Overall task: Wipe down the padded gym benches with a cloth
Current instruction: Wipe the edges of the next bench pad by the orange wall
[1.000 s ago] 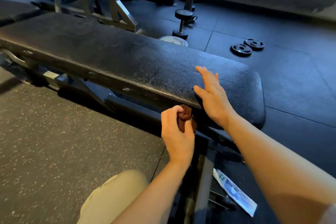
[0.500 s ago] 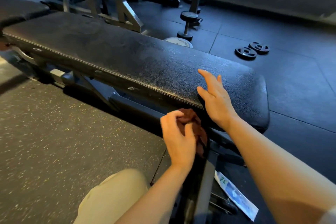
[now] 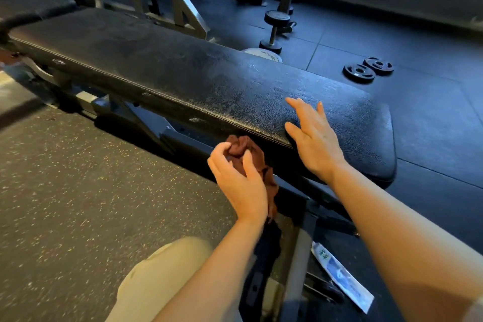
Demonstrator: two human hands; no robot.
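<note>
A single head-worn wide-angle view looks forward and steeply down from close above the padded bench (image 3: 183,78), which runs from upper left toward the right of the frame. Both forearms enter from the bottom edge, and floor and gym frames fill the upper background.

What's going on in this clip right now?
A person is cleaning a padded gym bench. The left hand grips a bunched brown cloth against the near side edge of the pad, just below the top surface. The right hand rests open on the pad beside it, fingers spread. A dumbbell and two weight plates lie on the floor beyond the bench, and a flat packet lies on the floor near the bench frame.
</note>
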